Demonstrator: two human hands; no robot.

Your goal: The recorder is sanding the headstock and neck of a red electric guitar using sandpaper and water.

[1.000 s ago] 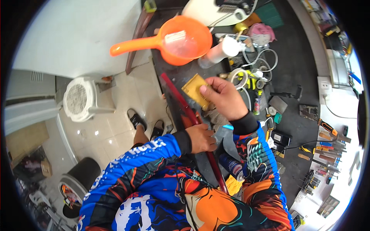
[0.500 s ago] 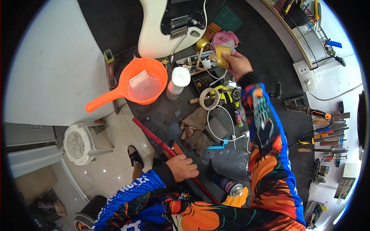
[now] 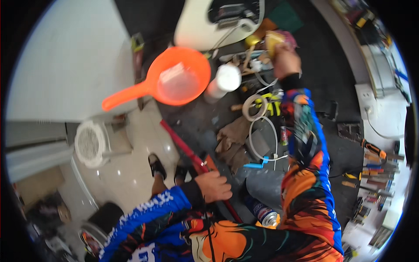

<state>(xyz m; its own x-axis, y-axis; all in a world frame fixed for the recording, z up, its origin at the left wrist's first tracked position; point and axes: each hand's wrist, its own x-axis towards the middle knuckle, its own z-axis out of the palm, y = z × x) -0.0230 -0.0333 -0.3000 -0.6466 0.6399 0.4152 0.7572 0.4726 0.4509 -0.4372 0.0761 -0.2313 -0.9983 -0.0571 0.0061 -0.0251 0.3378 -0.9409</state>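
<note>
Apparently we are steadying the red bar (image 3: pixel 184 147) below the orange dipper (image 3: pixel 199 65), left grip (image 3: pixel 213 186) wrapping it, right grip (image 3: pixel 286 62) pinching yellow paper (image 3: pixel 273 42) right of the dipper; the next move is likely needing a firm left hold.

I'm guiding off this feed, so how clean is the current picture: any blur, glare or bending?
Head view: soft overall, the right hand and the yellow piece it holds blurred; head view: bright glare spots on the pale floor; head view: the dark bench has an edge bowing near the rim, with black corners.
</note>
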